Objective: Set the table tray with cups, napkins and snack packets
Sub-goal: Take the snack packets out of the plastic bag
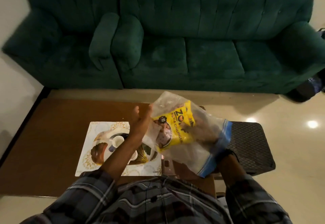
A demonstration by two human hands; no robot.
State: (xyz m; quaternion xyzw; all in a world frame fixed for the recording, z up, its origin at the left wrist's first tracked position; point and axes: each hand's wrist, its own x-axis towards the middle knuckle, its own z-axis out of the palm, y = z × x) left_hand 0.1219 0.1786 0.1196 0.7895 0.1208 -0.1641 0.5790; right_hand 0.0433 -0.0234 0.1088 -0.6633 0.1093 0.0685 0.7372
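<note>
Two cups (117,140) stand on the tray (98,153) by the tabletop's (52,144) near edge. Your left hand (141,118) grips the bag (190,157) above the tray's right edge. Your right hand (205,130) is inside the bag, and I cannot tell whether it holds anything. Next, draw a snack packet (173,127) out.
</note>
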